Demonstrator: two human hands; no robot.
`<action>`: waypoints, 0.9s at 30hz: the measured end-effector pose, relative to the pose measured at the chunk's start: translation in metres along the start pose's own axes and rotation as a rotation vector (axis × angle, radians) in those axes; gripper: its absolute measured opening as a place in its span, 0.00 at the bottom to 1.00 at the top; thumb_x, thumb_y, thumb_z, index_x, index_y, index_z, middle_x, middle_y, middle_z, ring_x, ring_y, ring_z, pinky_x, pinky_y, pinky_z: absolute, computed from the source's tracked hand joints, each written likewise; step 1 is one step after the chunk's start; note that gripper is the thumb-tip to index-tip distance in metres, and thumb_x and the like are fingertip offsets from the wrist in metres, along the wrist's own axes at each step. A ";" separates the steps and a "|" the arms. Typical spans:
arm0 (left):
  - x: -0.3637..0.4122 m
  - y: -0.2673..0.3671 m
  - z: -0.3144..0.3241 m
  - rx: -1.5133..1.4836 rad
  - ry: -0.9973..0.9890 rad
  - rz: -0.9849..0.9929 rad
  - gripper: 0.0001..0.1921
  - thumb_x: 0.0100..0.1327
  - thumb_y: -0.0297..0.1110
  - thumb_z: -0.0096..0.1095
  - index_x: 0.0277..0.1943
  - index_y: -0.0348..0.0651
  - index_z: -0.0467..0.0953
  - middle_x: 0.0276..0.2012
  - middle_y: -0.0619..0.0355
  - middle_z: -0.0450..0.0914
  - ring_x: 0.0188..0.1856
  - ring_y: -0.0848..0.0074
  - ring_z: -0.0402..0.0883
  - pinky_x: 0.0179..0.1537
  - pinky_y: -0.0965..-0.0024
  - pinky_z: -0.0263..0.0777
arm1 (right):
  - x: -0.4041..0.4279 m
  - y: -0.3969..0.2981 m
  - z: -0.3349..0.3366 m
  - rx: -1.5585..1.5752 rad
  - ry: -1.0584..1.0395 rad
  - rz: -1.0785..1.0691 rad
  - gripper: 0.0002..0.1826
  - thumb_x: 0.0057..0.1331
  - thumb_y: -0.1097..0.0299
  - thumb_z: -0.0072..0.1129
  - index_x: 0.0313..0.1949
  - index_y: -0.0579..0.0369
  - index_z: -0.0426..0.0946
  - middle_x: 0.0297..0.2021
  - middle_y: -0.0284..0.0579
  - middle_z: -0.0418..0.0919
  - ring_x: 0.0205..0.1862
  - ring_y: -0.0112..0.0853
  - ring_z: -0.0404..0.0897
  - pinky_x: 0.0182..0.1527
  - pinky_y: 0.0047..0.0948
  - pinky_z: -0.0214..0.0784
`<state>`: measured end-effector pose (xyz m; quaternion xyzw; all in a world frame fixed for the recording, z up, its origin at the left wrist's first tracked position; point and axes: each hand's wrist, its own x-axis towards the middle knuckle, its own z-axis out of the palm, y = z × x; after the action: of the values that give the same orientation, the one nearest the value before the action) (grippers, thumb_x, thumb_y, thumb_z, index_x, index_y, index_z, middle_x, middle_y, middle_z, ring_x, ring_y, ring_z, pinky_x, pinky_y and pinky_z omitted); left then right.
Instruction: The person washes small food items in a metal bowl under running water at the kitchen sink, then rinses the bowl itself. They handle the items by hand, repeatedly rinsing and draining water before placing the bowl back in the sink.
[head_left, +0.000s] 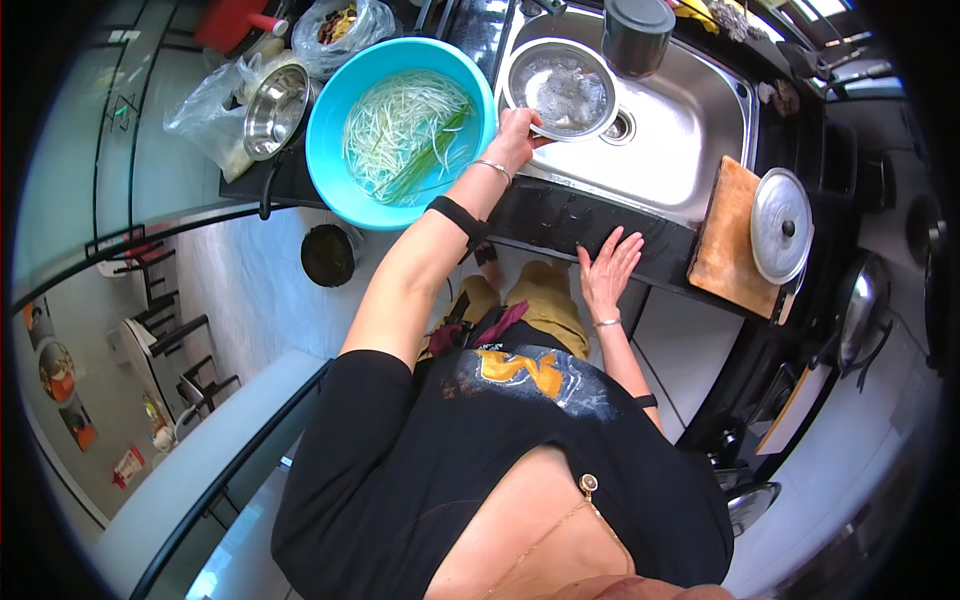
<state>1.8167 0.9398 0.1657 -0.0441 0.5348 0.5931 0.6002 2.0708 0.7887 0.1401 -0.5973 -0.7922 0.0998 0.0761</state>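
My left hand (517, 140) grips the near rim of a round metal bowl (611, 112) at the left side of the stainless steel sink (675, 165). Rippled, bubbly water (564, 88) fills the inside of the bowl. Whether the bowl rests on the sink or is held up, I cannot tell. My right hand (611, 274) is at the front edge of the black countertop (555, 221), fingers spread and nothing in it. Left of the bowl stands a turquoise plastic basin (324, 142) with pale shredded strips (405, 120) and green stalks (424, 161) in water.
A dark lidded container (637, 37) stands at the sink's back. On the right, a metal pot lid (776, 225) lies on a wooden cutting board (724, 247). To the left are a steel bowl (274, 120) and plastic bags (217, 124). A dark bucket (328, 255) stands below.
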 end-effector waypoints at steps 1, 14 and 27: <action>-0.002 0.002 0.001 0.003 -0.008 -0.009 0.17 0.44 0.15 0.45 0.41 0.23 0.62 0.39 0.38 0.69 0.41 0.49 0.74 0.43 0.45 0.76 | 0.005 -0.014 0.004 0.007 0.041 0.054 0.46 0.60 0.45 0.49 0.65 0.62 0.40 0.64 0.69 0.37 0.67 0.57 0.38 0.66 0.50 0.32; -0.030 0.022 0.012 -0.022 -0.071 -0.085 0.17 0.45 0.17 0.44 0.42 0.23 0.61 0.39 0.37 0.68 0.41 0.44 0.74 0.40 0.41 0.75 | 0.205 -0.091 0.091 0.409 0.297 -0.020 0.17 0.55 0.65 0.52 0.46 0.52 0.73 0.49 0.46 0.72 0.54 0.42 0.68 0.57 0.44 0.55; -0.020 0.014 0.001 -0.097 -0.309 -0.080 0.25 0.41 0.20 0.46 0.47 0.20 0.61 0.44 0.35 0.68 0.45 0.44 0.74 0.44 0.46 0.74 | 0.084 -0.068 0.013 0.266 0.025 -0.410 0.23 0.57 0.64 0.54 0.49 0.63 0.69 0.51 0.57 0.68 0.57 0.49 0.63 0.54 0.46 0.58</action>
<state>1.8121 0.9313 0.1885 -0.0023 0.4047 0.5934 0.6958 1.9813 0.8506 0.1446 -0.4097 -0.8758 0.1783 0.1824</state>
